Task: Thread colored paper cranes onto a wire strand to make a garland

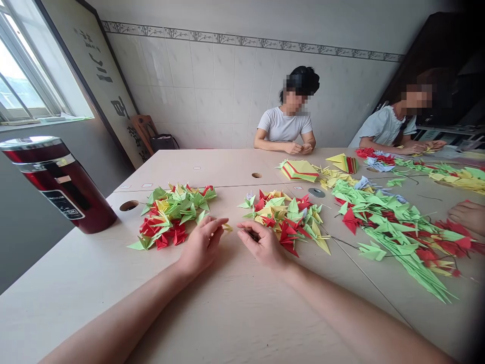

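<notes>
My left hand [203, 242] is closed in a pinch, and a small yellow folded paper piece [227, 228] sticks out at its fingertips. A short gap to the right, my right hand [264, 243] has thumb and fingers pressed together around something thin and dark that I cannot make out. Beside my left hand lies a pile of green, red and yellow paper cranes [174, 215]. Another mixed pile of paper cranes [290, 217] sits just behind and right of my right hand. A dark thread [343, 241] runs from that pile toward the right.
A dark red flask [62, 187] stands at the left, near a cable hole [129, 206]. Long bunches of green and red folded paper [394, 232] cover the right side. Stacked paper squares [299, 170] lie farther back. Two people [287, 126] sit across; another hand [468, 216] rests at right.
</notes>
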`<state>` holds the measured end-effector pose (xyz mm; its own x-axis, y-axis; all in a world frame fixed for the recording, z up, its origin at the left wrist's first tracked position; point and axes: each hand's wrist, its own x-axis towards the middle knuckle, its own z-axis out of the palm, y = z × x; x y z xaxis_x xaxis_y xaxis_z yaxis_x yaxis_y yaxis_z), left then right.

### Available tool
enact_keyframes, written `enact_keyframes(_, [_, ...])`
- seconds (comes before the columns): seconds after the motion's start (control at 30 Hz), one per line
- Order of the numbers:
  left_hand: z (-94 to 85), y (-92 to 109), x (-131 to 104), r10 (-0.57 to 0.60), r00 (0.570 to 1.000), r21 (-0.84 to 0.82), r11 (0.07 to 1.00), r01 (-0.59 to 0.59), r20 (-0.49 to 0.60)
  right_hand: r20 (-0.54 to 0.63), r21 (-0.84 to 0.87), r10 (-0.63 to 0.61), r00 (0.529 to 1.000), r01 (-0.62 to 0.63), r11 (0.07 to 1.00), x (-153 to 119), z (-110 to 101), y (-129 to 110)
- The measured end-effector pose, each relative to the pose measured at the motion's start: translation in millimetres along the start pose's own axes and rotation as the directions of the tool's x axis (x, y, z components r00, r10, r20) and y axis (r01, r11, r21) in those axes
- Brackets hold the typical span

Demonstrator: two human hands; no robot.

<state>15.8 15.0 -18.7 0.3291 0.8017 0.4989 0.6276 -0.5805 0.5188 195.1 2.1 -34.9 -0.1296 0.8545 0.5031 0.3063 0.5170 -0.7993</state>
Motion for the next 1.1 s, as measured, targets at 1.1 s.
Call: enact_keyframes(1.1, [13.8,0.3,-1.5,-0.290,0.953,-0.490,0.821,0.294,0.085,0.119,-0.364,-0.109,0.987,0.145,0.920,-0.6,-1.2,0.5])
